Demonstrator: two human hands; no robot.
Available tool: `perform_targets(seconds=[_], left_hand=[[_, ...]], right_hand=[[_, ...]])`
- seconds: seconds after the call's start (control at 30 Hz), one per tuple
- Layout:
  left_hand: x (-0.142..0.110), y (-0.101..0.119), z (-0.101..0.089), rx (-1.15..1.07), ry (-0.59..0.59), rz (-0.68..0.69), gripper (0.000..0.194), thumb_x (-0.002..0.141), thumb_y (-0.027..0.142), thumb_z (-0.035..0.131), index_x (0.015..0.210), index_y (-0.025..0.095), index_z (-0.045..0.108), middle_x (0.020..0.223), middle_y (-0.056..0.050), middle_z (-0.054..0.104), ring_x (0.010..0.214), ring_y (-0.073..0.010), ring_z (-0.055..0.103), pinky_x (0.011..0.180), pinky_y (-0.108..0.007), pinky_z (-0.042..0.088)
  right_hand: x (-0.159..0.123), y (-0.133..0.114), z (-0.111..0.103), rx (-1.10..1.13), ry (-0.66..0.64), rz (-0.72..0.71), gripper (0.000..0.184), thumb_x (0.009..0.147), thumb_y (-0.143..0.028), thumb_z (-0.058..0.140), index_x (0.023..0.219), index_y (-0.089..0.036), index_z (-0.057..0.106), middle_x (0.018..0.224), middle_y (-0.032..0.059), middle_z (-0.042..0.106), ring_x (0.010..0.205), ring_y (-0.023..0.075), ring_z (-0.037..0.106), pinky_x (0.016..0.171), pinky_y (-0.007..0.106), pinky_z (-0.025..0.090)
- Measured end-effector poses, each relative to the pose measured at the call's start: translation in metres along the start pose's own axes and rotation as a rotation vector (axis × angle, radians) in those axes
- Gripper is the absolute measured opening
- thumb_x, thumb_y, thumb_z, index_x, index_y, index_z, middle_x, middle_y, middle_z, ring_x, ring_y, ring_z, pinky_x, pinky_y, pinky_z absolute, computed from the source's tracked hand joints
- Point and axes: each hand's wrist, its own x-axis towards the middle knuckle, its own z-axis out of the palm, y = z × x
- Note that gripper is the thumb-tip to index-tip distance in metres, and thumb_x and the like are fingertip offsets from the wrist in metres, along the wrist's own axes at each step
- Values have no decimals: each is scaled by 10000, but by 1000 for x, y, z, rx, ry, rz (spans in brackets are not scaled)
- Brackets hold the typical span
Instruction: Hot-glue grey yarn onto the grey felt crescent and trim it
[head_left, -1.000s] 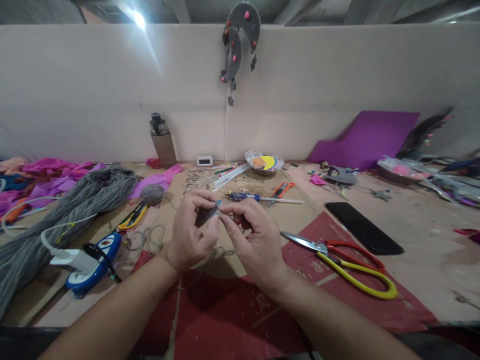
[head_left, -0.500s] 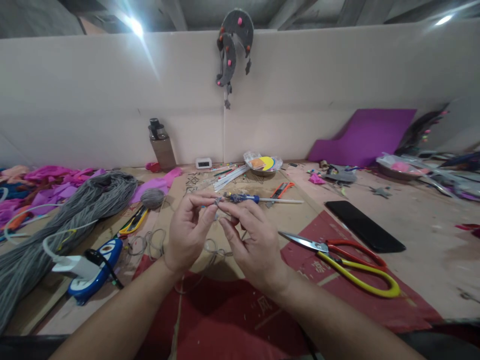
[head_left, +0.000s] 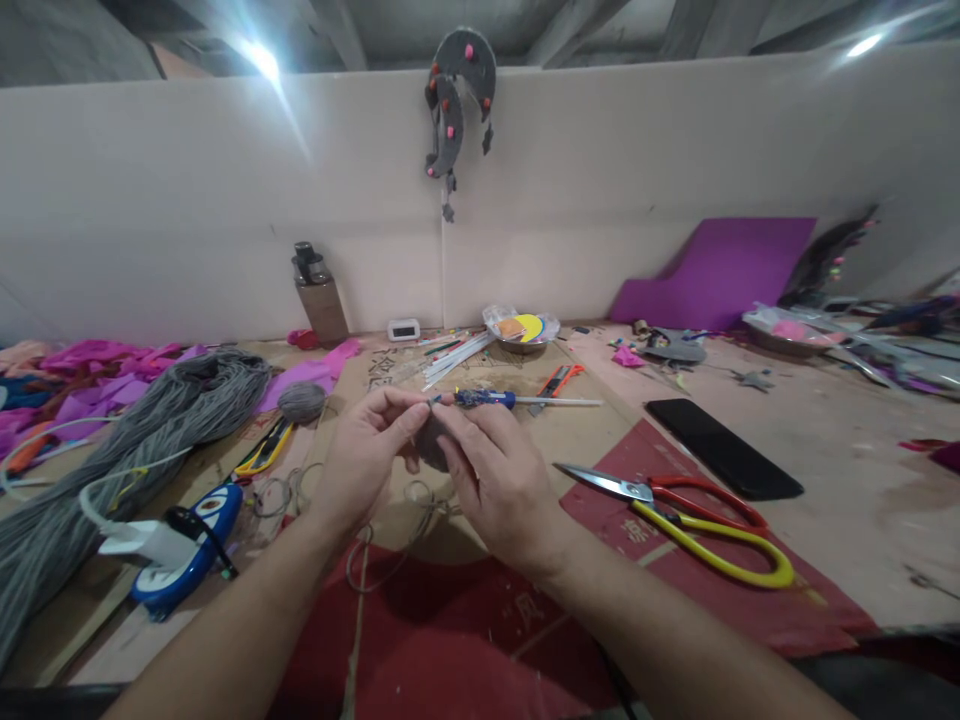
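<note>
Both hands meet over the middle of the table, around a small dark grey piece whose exact shape is mostly hidden. My left hand pinches its upper edge, where a tiny blue spot shows at the fingertips. On the other side my right hand has thumb and fingers closed on the same piece. Below them, loops of thin grey cord lie on cardboard and red paper. Just beyond the fingers is a blue-handled tool with a pale shaft.
Scissors and a black phone lie to the right. An orange cutter is further back. At left are a yellow cutter, a grey yarn ball, a yarn hank and a blue power strip. A bottle stands behind.
The grey piece has been turned between my fingers; its broad dark side now shows below the fingertips, near my right hand. My left fingers have shifted along it. The view has tilted slightly.
</note>
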Motion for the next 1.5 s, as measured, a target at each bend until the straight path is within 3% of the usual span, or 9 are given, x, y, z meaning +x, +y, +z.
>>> perform_targets(seconds=[0.13, 0.5, 0.7, 0.83, 1.07, 1.5], left_hand=[[0, 2, 1, -108, 4, -38, 204, 732, 299, 802, 825, 168, 676, 741, -10, 698, 659, -118, 659, 604, -228, 583], [2, 3, 3, -196, 26, -109, 224, 674, 269, 839, 822, 150, 722, 761, -27, 720, 694, -121, 684, 651, -230, 593], [2, 4, 3, -161, 19, -108, 193, 678, 278, 828, 753, 155, 700, 740, -9, 701, 669, -108, 661, 661, -232, 587], [2, 4, 4, -119, 15, -96, 210, 679, 307, 822, 731, 156, 686, 725, -9, 695, 654, -112, 652, 674, -252, 585], [1, -2, 2, -54, 15, -72, 204, 715, 326, 801, 761, 158, 693, 748, -18, 700, 692, -126, 661, 737, -294, 590], [1, -6, 0, 71, -67, -61, 169, 768, 320, 755, 749, 170, 681, 732, -18, 702, 681, -122, 658, 713, -255, 558]], right_hand=[[0, -1, 0, 53, -11, 29, 340, 966, -161, 485, 1299, -172, 552, 1018, 117, 659, 941, 220, 589, 832, 393, 537], [1, 0, -1, 37, -22, 32, 301, 976, -161, 469, 1252, -144, 586, 964, 116, 655, 887, 210, 572, 804, 384, 531], [1, -1, -1, 103, -29, 68, 315, 978, -171, 466, 1267, -188, 593, 986, 102, 661, 910, 206, 590, 828, 386, 529], [3, -3, -2, 231, -24, 152, 260, 975, -172, 485, 1188, -216, 628, 1013, 80, 668, 943, 183, 606, 834, 353, 530], [12, -2, -7, 284, 45, 304, 68, 886, -134, 622, 919, -176, 664, 820, 16, 625, 724, 121, 557, 679, 260, 478], [16, 5, -10, 365, 27, 490, 51, 882, -204, 623, 842, -198, 653, 789, 3, 640, 715, 130, 560, 678, 268, 436]])
